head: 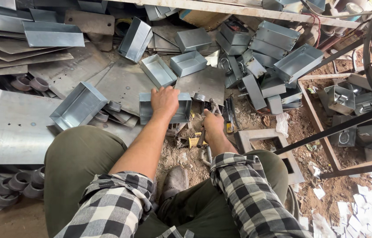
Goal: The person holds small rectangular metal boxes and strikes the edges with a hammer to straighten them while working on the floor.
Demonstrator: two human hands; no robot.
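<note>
Sitting on dusty, littered ground, I am working among flat steel sheets [14, 128]. My right hand [212, 125] is closing around pliers [203, 132], mostly hidden by my fingers. My left hand [165, 100] is gripping the open grey metal box [181, 110] just ahead. More metal boxes [274, 53] are piling up beyond.

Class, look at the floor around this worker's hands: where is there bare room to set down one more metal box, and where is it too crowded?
Free: the flat grey sheet at far left, and the sheet between the tilted tray and the open box. Crowded: the box heap upper right, and the ground by the right hand with its tools. The left hand grips a box.
</note>
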